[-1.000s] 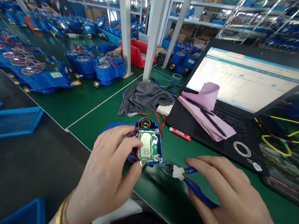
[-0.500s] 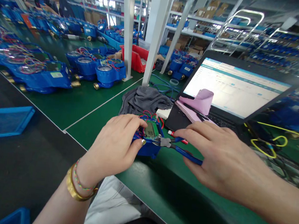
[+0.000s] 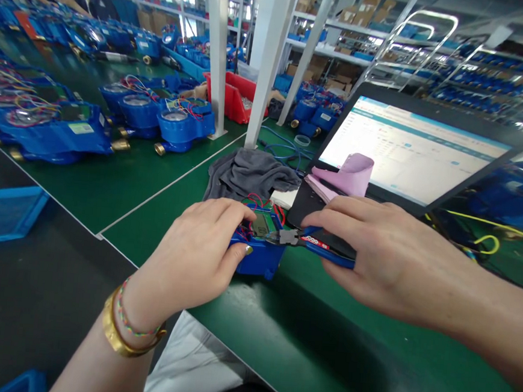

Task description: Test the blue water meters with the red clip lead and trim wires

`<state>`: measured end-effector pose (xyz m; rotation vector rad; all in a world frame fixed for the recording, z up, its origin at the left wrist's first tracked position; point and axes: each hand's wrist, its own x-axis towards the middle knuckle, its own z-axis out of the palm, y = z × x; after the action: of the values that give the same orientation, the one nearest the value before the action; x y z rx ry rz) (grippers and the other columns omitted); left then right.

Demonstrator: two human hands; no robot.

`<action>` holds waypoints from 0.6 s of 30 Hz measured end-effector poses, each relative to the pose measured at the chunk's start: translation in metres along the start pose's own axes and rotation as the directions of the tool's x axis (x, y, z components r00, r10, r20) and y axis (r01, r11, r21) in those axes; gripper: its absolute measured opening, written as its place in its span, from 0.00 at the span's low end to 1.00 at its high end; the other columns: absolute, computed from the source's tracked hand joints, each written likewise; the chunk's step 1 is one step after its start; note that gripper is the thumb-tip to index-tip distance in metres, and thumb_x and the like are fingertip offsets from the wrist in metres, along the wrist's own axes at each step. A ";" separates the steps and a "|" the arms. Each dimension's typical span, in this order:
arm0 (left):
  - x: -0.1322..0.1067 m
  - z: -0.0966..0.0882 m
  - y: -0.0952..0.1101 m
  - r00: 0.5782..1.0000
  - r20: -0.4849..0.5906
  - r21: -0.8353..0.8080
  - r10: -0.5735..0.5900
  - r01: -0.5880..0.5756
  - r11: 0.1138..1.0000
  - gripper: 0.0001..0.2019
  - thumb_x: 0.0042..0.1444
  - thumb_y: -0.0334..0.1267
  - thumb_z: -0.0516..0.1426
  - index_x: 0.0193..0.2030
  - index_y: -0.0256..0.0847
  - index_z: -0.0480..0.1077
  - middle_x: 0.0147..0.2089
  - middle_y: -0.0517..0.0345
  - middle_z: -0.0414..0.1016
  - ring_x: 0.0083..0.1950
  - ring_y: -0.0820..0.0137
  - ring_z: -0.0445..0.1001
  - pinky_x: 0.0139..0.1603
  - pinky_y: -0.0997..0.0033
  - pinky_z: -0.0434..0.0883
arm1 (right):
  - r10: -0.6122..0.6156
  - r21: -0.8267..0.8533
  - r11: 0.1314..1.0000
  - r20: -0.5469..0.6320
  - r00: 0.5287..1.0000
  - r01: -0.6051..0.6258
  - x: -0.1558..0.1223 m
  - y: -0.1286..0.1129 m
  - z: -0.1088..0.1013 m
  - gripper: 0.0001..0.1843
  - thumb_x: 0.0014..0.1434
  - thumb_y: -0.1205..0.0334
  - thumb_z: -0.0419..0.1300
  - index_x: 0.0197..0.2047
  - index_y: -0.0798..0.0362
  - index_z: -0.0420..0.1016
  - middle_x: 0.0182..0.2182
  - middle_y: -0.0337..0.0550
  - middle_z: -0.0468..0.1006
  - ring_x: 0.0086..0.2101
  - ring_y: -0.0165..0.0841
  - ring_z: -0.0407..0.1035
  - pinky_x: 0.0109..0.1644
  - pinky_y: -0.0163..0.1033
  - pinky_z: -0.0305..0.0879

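Note:
My left hand (image 3: 200,251) is closed around the left side of a blue water meter (image 3: 263,261), its thumb on the near wall. A small display on a green circuit board (image 3: 264,225) shows in the meter's open top, and thin red wires (image 3: 256,199) loop up behind it. My right hand (image 3: 374,256) grips blue-handled pliers (image 3: 289,237). The plier tips reach the board's near right edge; whether anything is between the jaws I cannot make out.
A laptop (image 3: 428,149) stands at the right, a folded pink sheet (image 3: 354,174) on its keyboard. Behind the meter lie a grey cloth (image 3: 249,174) and a white pad (image 3: 285,198). Several blue meters (image 3: 180,128) and a red bin (image 3: 237,100) stand beyond white posts (image 3: 266,69).
The plier handles have come closer together in my right hand, the tips staying at the board's near edge. My left hand keeps its hold on the meter. The view has shifted slightly.

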<state>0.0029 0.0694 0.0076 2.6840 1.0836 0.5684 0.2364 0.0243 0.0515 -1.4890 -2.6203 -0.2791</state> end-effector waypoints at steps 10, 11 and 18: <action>0.000 0.001 0.000 1.000 -0.011 0.002 0.002 -0.002 1.000 0.12 0.57 0.34 0.52 0.49 0.41 0.64 0.50 0.51 0.70 0.51 0.58 0.69 0.53 0.50 0.67 | -0.085 -0.004 0.996 0.043 0.995 0.085 0.010 0.000 -0.008 0.10 0.52 0.64 0.59 0.39 0.54 0.74 0.33 0.46 0.74 0.31 0.37 0.70 0.32 0.41 0.65; 0.000 0.001 0.000 1.000 -0.012 0.003 0.002 -0.002 1.000 0.12 0.57 0.34 0.52 0.49 0.41 0.64 0.50 0.51 0.70 0.51 0.58 0.69 0.53 0.50 0.67 | -0.090 -0.003 0.996 0.041 0.995 0.090 0.011 0.000 -0.008 0.09 0.52 0.64 0.58 0.39 0.54 0.74 0.32 0.46 0.73 0.30 0.37 0.70 0.31 0.42 0.65; 0.000 0.001 0.000 1.000 -0.024 0.005 0.007 -0.007 1.000 0.12 0.57 0.33 0.52 0.49 0.40 0.64 0.51 0.51 0.70 0.52 0.57 0.69 0.53 0.49 0.68 | -0.047 0.050 0.998 0.055 0.997 0.045 0.010 0.003 -0.005 0.12 0.51 0.65 0.58 0.41 0.52 0.74 0.33 0.44 0.74 0.29 0.37 0.71 0.29 0.42 0.67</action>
<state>0.0035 0.0695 0.0072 2.6934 1.0835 0.6021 0.2339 0.0333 0.0588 -1.4431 -2.6871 -0.1793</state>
